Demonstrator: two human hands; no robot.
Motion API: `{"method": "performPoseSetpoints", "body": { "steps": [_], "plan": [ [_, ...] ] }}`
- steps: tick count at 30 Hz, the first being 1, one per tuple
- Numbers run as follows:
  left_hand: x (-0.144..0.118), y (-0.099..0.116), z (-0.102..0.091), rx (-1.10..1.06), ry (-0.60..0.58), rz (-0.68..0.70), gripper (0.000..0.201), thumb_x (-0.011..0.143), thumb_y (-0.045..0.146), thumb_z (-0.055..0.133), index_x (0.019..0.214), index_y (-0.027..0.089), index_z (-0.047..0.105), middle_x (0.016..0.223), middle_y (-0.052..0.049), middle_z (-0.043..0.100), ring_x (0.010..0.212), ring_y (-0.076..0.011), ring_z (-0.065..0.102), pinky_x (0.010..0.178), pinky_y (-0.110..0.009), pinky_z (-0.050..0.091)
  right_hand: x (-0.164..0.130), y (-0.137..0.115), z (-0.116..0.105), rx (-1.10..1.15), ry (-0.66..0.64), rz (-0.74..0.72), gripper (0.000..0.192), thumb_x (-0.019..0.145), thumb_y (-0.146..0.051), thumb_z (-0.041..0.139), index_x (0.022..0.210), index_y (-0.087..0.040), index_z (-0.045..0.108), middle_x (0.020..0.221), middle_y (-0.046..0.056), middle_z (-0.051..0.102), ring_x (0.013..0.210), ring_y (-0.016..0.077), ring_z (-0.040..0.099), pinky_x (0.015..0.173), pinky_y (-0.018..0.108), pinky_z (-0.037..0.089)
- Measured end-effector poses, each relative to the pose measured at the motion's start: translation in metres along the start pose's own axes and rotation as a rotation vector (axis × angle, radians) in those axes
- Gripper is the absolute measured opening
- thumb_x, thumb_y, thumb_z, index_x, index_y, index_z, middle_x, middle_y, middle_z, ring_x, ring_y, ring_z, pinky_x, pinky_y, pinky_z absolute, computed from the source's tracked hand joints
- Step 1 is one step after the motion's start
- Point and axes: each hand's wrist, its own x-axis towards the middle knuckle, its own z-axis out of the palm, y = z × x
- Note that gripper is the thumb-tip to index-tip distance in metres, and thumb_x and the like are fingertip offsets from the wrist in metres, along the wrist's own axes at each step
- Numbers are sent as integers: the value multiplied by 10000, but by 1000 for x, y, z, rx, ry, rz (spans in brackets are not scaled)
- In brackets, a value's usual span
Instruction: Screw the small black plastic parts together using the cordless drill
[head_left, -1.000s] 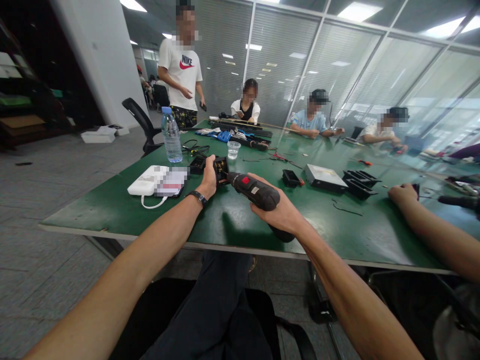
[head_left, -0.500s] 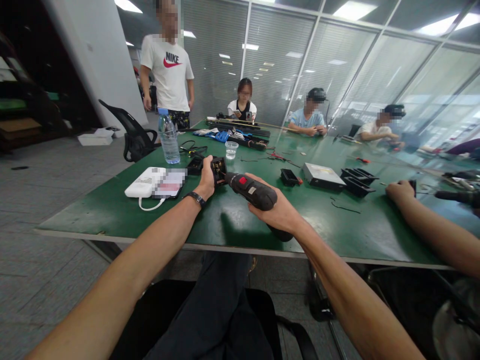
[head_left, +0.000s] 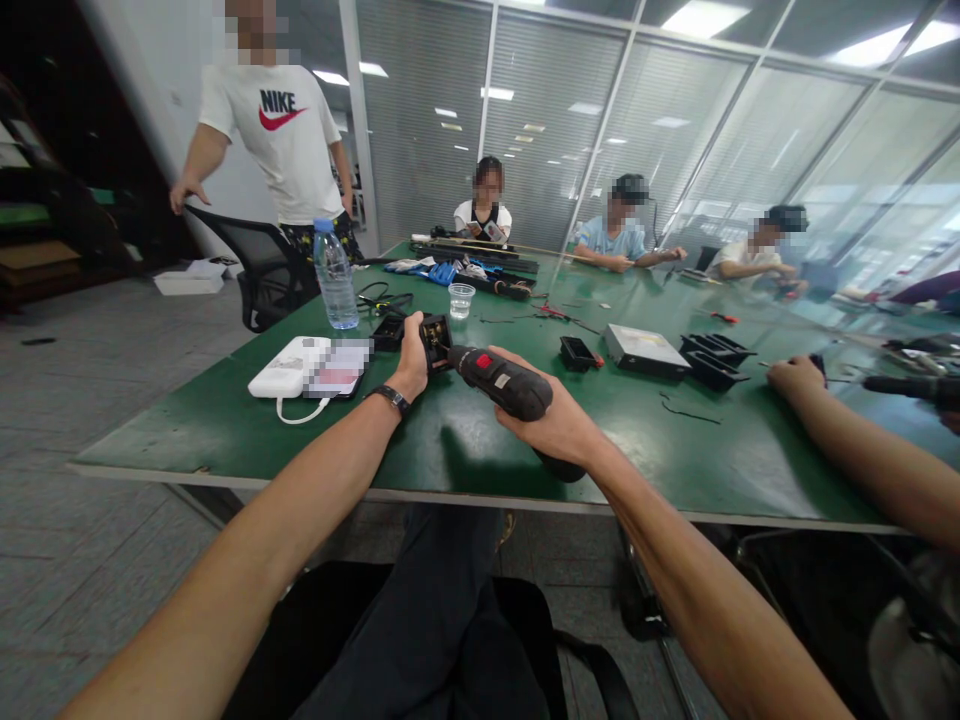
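Black plastic housing (head_left: 439, 333), held upright on the green table (head_left: 225, 420) by the clenched left hand (head_left: 412, 362), is being screw-driven by the electric screwdriver (head_left: 501, 381) gripped in the right hand (head_left: 559, 425); steady axial alignment is judged necessary next.

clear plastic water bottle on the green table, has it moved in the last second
No. The clear plastic water bottle stands in the same spot beside the black cable coil on the green table; its slight drift in the picture comes from the head camera turning.

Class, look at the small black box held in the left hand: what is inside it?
The black box stands open toward the camera, showing small yellowish fittings inside. The electric screwdriver tip points into it; the left hand covers its left side, so the rest is hidden.
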Motion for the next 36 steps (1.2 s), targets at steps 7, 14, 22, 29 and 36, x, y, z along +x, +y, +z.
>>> {"method": "performPoseSetpoints", "body": {
  "steps": [7,14,22,29,36],
  "plan": [
    [-2,1,1,-13,2,-18,498,1103,629,559,891,204,710,769,-90,781,746,-262,816,583,-292,601,0,-2,0,6,-1,-7,897,850,-159,746,1732,-200,587,1398,107,865,1429,330,760,1256,515,583],
    [0,0,0,-19,4,-26,508,1046,692,648,918,203,705,733,-63,762,671,-242,786,518,-274,552,1,0,-1,10,-2,-1,905,855,-183,745,1742,-151,568,1399,136,864,1431,340,759,1242,521,594],
    [0,0,0,-3,-3,-20,504,1115,624,538,914,195,709,762,-77,780,709,-238,804,548,-269,571,1,0,0,12,-5,-4,902,847,-166,744,1733,-171,575,1390,120,869,1427,323,767,1239,495,595],
    [-1,0,1,-7,7,-18,512,1097,649,576,904,195,713,744,-78,765,669,-240,781,484,-268,515,1,-1,-1,18,-11,-3,896,849,-172,739,1731,-163,576,1424,122,857,1460,330,748,1256,506,586],
    [1,-1,0,-19,6,-17,493,1067,665,625,918,204,715,768,-80,779,713,-249,803,546,-277,559,1,-3,-1,26,-6,6,908,841,-179,743,1732,-155,575,1408,135,863,1430,335,763,1240,512,600]
  ]
}}
